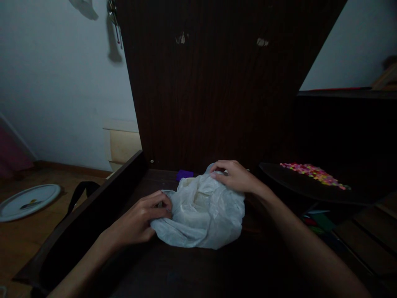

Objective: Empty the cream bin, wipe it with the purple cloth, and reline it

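A crumpled, whitish translucent plastic bag (214, 215) lies in the middle of a dark wooden surface (180, 273). Its folds hide most of what is inside; a pale rim shows at its upper left. At the bag's left edge, my left hand (144, 217) pinches the film between curled fingers and thumb. My right hand (232, 176) grips the bag's far right side near the top, its fingers bent over the plastic. Just behind the bag sits a small purple piece (185, 174), partly covered.
A dark wooden panel (217, 91) rises behind, and a raised side board (96, 211) borders the left. Colourful small pieces (314, 174) lie on a shelf at right. On the floor at left is a white round lid-like object (29, 202). Keys (114, 20) hang on the wall.
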`<state>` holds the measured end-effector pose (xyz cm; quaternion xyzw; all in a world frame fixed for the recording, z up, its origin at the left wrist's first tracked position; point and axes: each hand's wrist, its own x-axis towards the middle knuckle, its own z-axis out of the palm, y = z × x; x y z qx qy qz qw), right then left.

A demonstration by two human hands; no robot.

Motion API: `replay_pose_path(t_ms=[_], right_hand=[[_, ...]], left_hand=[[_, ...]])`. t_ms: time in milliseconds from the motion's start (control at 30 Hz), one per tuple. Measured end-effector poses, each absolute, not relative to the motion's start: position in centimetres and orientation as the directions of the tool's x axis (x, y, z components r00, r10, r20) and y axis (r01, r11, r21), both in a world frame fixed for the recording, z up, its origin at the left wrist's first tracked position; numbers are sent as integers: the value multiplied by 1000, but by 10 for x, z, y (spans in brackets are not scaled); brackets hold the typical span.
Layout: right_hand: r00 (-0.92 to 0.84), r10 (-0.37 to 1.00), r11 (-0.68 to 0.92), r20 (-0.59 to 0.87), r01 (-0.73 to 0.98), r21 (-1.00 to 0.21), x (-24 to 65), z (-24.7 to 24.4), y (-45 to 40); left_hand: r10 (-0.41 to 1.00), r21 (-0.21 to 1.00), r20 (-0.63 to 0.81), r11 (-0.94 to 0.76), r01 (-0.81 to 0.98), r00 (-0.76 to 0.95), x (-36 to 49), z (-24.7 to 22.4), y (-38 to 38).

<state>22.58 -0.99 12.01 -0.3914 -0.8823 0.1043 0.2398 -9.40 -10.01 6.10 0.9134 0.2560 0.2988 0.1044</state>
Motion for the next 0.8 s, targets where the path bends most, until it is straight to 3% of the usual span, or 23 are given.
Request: replay_pose_path(t_ms=[100,200,400,500,567,667,733,800], right_hand=[[-423,738,668,526,575,-474,227,123,-3],[-257,709,659,657,573,-487,226,125,5],[-233,727,607,646,659,-445,227,117,17],[-213,696,602,686,695,-395,230,114,11],[-255,668,638,699,680,-362,232,115,0],[-481,640,745,599,579,-330,235,119,-22],[-637,607,795,476,503,-340,236,121,-36],[-730,581,809,359,470,-353,237,122,-48]], left_hand=[[549,375,484,-833,406,681,-97,58,-104],[593,409,446,-802,436,671,-97,55,-106],[664,550,241,-694,464,708,-104,55,-108],[678,700,273,-627,342,683,-116,59,-100],[690,835,292,-521,175,662,-119,59,-90],[867,938,329,-346,-24,374,-111,56,-70],[945,975,211,-221,14,250,-99,52,-57],[962,985,136,-158,75,238,-85,47,-44]])
